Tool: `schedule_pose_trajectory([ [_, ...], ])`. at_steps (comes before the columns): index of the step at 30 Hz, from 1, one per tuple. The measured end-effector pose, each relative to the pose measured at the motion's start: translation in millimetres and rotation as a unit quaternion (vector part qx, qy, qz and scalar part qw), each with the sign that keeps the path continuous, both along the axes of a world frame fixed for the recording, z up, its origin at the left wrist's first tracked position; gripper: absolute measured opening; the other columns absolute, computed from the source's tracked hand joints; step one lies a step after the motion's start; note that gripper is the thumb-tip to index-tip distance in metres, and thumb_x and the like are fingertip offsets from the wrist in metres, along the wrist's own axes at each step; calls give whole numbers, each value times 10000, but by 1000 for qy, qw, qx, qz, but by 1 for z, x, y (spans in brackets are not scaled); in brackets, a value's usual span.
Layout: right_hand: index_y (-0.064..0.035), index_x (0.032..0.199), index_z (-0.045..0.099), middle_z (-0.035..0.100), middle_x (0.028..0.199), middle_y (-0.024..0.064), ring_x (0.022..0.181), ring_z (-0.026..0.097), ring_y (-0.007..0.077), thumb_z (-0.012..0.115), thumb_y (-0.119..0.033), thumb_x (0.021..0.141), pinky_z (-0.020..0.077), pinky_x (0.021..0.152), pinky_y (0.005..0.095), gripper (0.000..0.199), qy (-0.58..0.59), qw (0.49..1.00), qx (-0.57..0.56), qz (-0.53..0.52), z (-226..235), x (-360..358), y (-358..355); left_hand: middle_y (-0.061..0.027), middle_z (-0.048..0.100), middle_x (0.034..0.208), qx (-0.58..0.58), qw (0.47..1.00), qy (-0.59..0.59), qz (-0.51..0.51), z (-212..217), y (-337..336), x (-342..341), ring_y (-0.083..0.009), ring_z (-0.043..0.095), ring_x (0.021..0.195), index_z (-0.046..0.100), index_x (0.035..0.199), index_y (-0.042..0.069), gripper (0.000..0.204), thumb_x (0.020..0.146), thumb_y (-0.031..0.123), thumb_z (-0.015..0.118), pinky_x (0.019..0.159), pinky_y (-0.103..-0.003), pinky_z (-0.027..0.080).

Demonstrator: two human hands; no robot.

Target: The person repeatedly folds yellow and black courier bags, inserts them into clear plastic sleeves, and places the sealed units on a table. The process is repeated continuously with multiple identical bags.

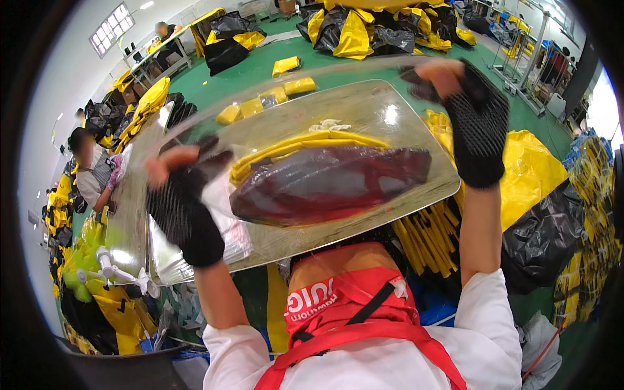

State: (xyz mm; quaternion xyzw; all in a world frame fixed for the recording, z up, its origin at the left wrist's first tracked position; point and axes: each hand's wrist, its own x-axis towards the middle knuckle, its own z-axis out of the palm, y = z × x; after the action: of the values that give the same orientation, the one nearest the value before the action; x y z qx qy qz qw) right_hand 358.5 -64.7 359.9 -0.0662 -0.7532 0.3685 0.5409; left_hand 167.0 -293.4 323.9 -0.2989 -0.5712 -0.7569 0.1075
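Note:
A clear plastic bag (279, 81) is stretched in the air between my two raised hands, blurred by motion. My left hand (185, 201), in a black fingerless glove, grips its left end over the table's left side. At its right end my right hand (473, 123), gloved the same way, is closed on the plastic beyond the table's right edge. Below them a folded yellow and dark bundle (331, 182) lies on the table (390, 97), with reddish reflections across it. A stack of clear plastic bags (224, 240) lies near my left forearm.
White crumpled gloves (329, 125) lie behind the bundle. Several yellow packs (273, 97) sit past the table's far edge. A white fan (110, 266) stands at the left, near another person (91, 169). Yellow and black sheets (530, 169) are heaped at the right.

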Motion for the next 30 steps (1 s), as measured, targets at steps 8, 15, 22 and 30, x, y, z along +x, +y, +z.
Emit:
schedule_pose_trajectory([
  [8, -40, 813, 534, 494, 711, -5, 635, 446, 80, 493, -275, 944, 382, 607, 217, 271, -32, 910, -392, 129, -60, 14, -23, -242, 644, 835, -153, 954, -220, -138, -26, -66, 28, -252, 615, 604, 602, 975, -20, 509, 924, 441, 392, 548, -346, 497],
  [15, -20, 875, 628, 640, 810, 122, 762, 603, 273, 588, -259, 824, 481, 705, 361, 247, -230, 950, 120, -176, -218, -100, 53, -190, 608, 994, -82, 891, -379, -238, -220, 31, -88, -279, 639, 840, 522, 1100, -78, 460, 939, 343, 432, 746, -398, 541],
  [22, -74, 768, 632, 599, 789, 109, 791, 591, 282, 558, -171, 746, 483, 666, 413, 124, -300, 890, 332, 84, -196, -221, -30, -101, 625, 963, -97, 893, -356, -259, -237, 49, -111, -150, 618, 802, 577, 1082, -28, 404, 932, 334, 484, 737, -255, 502],
  [30, -118, 764, 624, 580, 752, 67, 735, 589, 251, 570, -188, 744, 490, 604, 371, 91, -278, 860, 406, 132, -202, -239, -28, -27, 635, 864, -165, 920, -287, -211, -208, 37, -99, -75, 555, 762, 627, 1043, -5, 286, 926, 237, 531, 673, -211, 448],
])
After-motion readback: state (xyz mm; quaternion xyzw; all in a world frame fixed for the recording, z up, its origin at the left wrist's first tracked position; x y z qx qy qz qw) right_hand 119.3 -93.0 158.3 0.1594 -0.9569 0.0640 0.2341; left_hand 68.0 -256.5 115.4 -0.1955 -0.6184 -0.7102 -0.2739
